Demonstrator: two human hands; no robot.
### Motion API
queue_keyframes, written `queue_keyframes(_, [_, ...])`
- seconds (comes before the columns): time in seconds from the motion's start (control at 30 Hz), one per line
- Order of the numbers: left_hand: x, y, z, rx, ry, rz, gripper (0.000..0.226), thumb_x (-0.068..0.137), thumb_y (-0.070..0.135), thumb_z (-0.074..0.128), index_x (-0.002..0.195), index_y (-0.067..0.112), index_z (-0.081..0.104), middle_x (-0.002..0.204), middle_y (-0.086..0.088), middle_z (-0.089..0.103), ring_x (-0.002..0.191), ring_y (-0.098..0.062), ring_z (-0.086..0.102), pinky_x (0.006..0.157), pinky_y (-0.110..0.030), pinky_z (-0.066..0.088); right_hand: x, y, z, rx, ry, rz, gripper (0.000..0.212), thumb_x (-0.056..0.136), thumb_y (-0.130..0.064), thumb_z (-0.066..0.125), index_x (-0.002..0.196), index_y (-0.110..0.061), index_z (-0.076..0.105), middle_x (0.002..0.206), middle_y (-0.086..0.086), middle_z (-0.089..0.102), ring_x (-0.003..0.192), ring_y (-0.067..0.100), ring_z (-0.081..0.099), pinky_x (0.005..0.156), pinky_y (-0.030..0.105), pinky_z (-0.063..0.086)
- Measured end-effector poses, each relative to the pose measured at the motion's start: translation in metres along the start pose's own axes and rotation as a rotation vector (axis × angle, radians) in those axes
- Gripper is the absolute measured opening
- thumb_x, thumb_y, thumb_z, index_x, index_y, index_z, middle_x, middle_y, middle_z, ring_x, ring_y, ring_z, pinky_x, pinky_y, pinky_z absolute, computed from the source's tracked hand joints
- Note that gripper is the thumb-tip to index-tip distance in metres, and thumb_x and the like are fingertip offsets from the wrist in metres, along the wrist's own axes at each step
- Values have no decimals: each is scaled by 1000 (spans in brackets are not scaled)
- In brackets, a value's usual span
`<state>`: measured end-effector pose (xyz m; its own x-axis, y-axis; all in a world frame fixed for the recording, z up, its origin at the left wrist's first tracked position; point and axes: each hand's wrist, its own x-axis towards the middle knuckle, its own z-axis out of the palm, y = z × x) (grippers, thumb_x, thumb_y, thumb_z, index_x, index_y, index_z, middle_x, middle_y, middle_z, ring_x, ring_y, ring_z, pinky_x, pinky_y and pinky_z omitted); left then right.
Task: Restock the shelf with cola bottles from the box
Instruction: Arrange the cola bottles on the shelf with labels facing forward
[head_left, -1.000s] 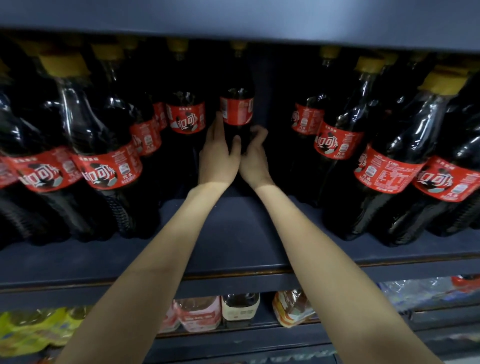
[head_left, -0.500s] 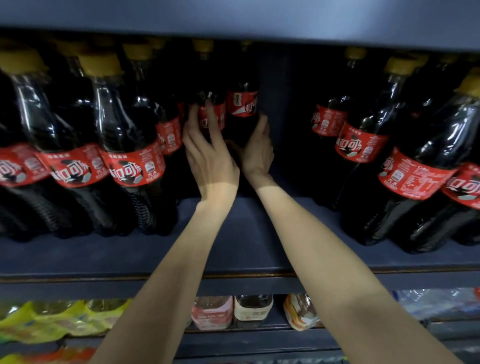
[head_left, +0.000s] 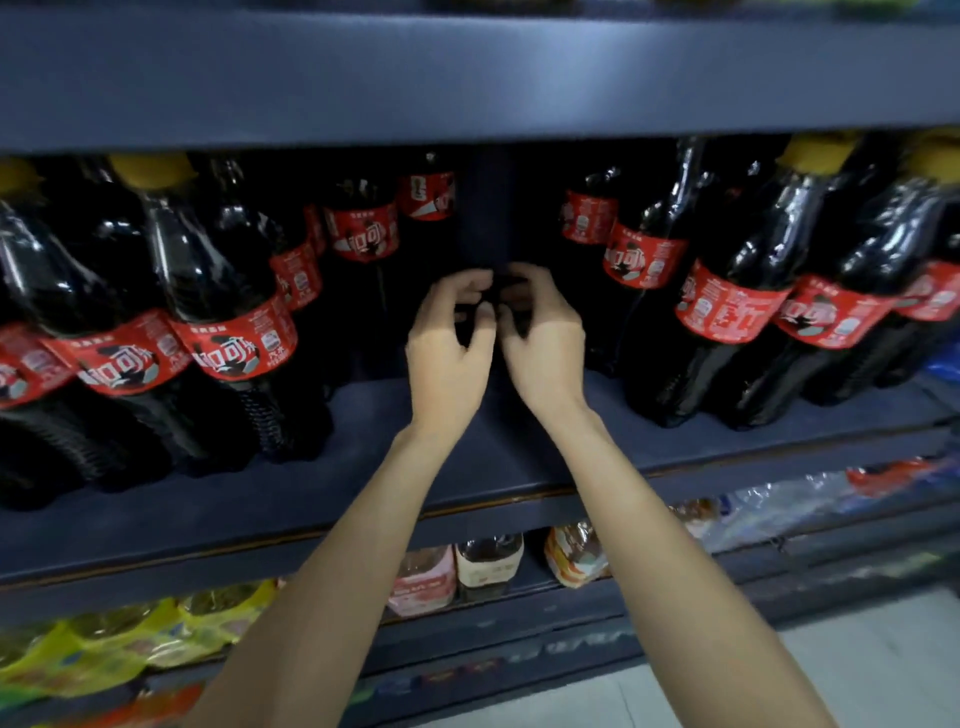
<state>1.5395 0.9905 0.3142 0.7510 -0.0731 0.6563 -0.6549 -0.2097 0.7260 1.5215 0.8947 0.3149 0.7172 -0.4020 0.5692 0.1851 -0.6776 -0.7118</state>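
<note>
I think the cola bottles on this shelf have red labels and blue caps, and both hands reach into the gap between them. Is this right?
Not quite: the head view shows yellow caps, not blue. The rest holds: the cola bottles have red labels, and the left hand and right hand reach into the gap.

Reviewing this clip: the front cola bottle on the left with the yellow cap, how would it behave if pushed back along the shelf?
The front cola bottle looks full of dark liquid, so it is probably heavy for its size. It is tall with a narrow base, so a high push might tip it. Its glossy plastic may be somewhat slippery. The shelf looks flat, so a low push should slide it.
</note>
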Motion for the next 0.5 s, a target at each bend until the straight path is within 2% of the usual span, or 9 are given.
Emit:
queue_keyframes(0.13, [-4, 10, 21, -112, -345, -103, 40, 90, 11, 59, 130, 13, 50, 126, 1, 55, 110, -7, 53, 96, -24, 46, -48, 5, -45, -108, 291, 13, 22, 90, -14, 54, 111, -13, 60, 92, -1, 67, 85, 14, 63, 73, 37, 52])
queue_keyframes(0.23, [-1, 16, 46, -134, -466, -178, 60, 89, 15, 63, 142, 16, 35, 142, -2, 43, 120, -8, 45, 102, -24, 39, -67, 11, -72, -154, 500, 98, 25, 88, -16, 58, 113, -11, 57, 96, 1, 59, 90, 19, 57, 76, 29, 46])
queue_keyframes(0.3, [4, 23, 65, -190, -483, -257, 72, 86, 16, 68, 146, 16, 29, 145, -6, 39, 127, -13, 42, 106, -30, 38, -68, 17, -86, -219, 582, 167, 40, 85, -20, 65, 120, -6, 51, 105, 7, 53, 98, 23, 51, 80, 21, 37])
queue_keyframes(0.33, [7, 25, 75, -211, -483, -284, 77, 83, 16, 71, 146, 16, 27, 146, -7, 39, 130, -16, 41, 108, -32, 37, -66, 19, -91, -238, 590, 195, 51, 82, -23, 69, 125, -5, 47, 110, 9, 50, 102, 24, 49, 82, 21, 37])
queue_keyframes(0.43, [12, 29, 97, -202, -475, -303, 83, 80, 15, 74, 147, 15, 24, 146, -6, 41, 133, -18, 40, 110, -34, 34, -53, 25, -97, -279, 529, 241, 82, 74, -35, 78, 138, -9, 34, 121, 10, 46, 110, 24, 48, 82, 34, 47])
queue_keyframes(0.5, [9, 30, 103, -145, -460, -279, 82, 82, 17, 72, 147, 15, 24, 144, -5, 44, 132, -19, 43, 108, -34, 37, -46, 27, -96, -335, 518, 262, 94, 68, -37, 82, 142, -13, 29, 124, 9, 45, 111, 24, 48, 80, 38, 51])
